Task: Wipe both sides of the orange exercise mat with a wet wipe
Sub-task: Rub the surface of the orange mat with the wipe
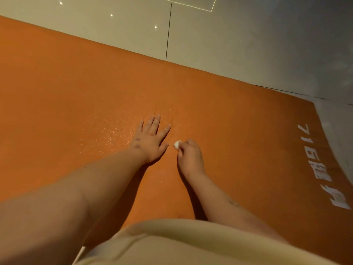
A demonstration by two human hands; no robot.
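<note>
Lying flat on the pale tiled floor (229, 44), the orange textured foam exercise mat (76, 92) fills most of the view. Its far long edge runs slantwise from upper left to the right, and its short end shows at the right. The small crumpled white wet wipe (176, 144) touches the mat near the middle, nearer the short end than the left. The right hand (190, 157) pinches it between thumb and curled fingers (188, 143). Just beside it, the left hand (150, 139) rests palm-down on the mat, its fingers (156, 121) straight and spread. A glistening damp patch (114, 131) lies to the left of that hand.

Both bare forearms reach in from the bottom and cover part of the mat's near half. A beige cloth garment (172, 245) at the bottom edge hides the mat's near long edge. Dark grout lines cross the floor tiles beyond the far edge, with small bright light spots reflected on them.

White printing (322, 169) runs along the short end of the mat. The digits "716" can be read. The characters after them are blurred and dim, and I cannot make them out. The mat's left end is cut off by the frame.
</note>
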